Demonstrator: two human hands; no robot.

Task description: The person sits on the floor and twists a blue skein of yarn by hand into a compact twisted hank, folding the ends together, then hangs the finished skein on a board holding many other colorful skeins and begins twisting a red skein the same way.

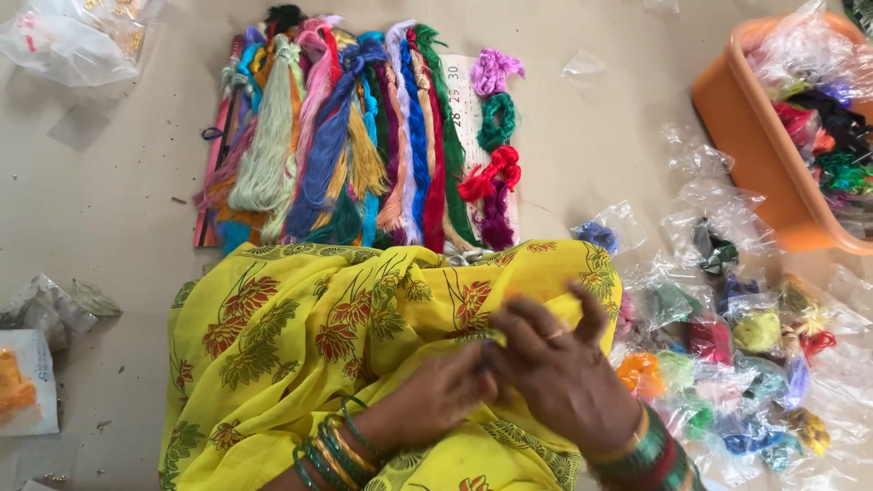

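Observation:
My left hand [435,397] and my right hand [553,364] meet over my lap, which is draped in yellow cloth with red flowers [300,327]. The fingertips of both pinch something small and pale green [494,337] between them; it is blurred and mostly hidden, so its kind is unclear. Green and gold bangles ring both wrists. Beyond my knees, many skeins of coloured thread [346,136] lie side by side on a card on the floor.
An orange plastic tub [759,155] at the right holds bagged thread. Several small clear bags of coloured thread [727,364] lie scattered on the floor to my right. A clear plastic bag [68,41] sits at top left, with packets [27,382] at lower left.

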